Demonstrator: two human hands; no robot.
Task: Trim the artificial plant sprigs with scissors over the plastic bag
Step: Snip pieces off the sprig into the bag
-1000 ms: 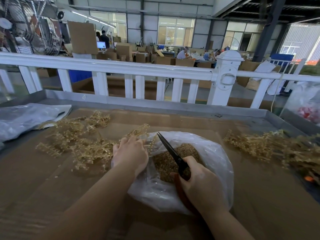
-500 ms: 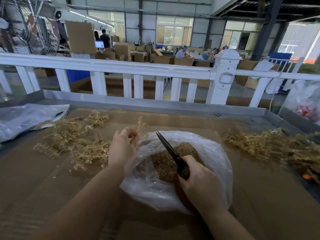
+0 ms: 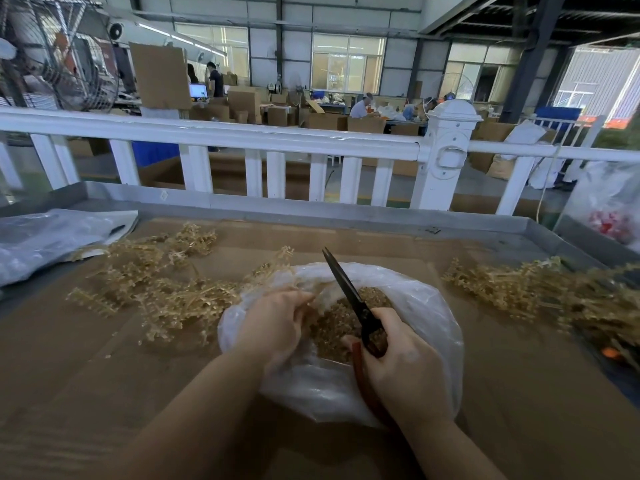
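A clear plastic bag (image 3: 429,306) lies open on the cardboard, holding a heap of gold trimmed bits (image 3: 332,330). My left hand (image 3: 277,323) sits at the bag's left rim, fingers curled round a gold sprig (image 3: 277,263) that sticks up and away from it. My right hand (image 3: 398,362) grips the red handles of the black scissors (image 3: 346,292) over the bag. Their blades are together and point up and left. Loose gold sprigs lie in a pile on the left (image 3: 156,285) and another on the right (image 3: 512,289).
Cardboard (image 3: 104,375) lines a metal tray with a raised rim (image 3: 311,211). A grey plastic bag (image 3: 45,237) lies at the far left. A white railing (image 3: 242,136) runs behind the tray. Another clear bag with red items (image 3: 613,216) stands at the right.
My left hand left the left pile with a sprig, lifted it, then came down to the bag's rim. The right hand and scissors stayed almost still.
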